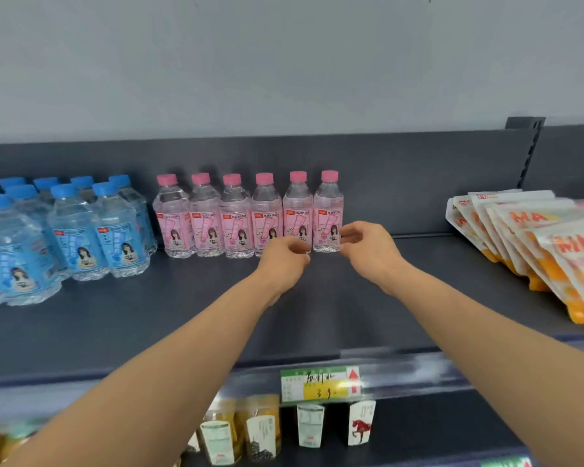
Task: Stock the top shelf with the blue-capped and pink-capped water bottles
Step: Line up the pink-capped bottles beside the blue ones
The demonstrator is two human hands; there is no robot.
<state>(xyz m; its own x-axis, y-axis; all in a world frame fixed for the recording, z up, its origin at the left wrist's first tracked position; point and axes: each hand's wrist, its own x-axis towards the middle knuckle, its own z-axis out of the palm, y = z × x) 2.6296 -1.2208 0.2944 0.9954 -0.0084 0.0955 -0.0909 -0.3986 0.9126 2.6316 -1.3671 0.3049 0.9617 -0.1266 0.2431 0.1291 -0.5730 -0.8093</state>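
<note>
1. Grip first: the left hand curls before the base of the fifth bottle. Its fingers are hidden, so I cannot tell whether they clamp anything.
2. The right hand keeps bent fingers apart, tips at the right side of the end bottle, probably steadying it in line.
3. The pink-capped bottles stand in a row of six at the far back of the top shelf, labels outward, leaving near space for more rows.
4. The blue-capped bottles sit several deep at left, sorted by colour.
</note>
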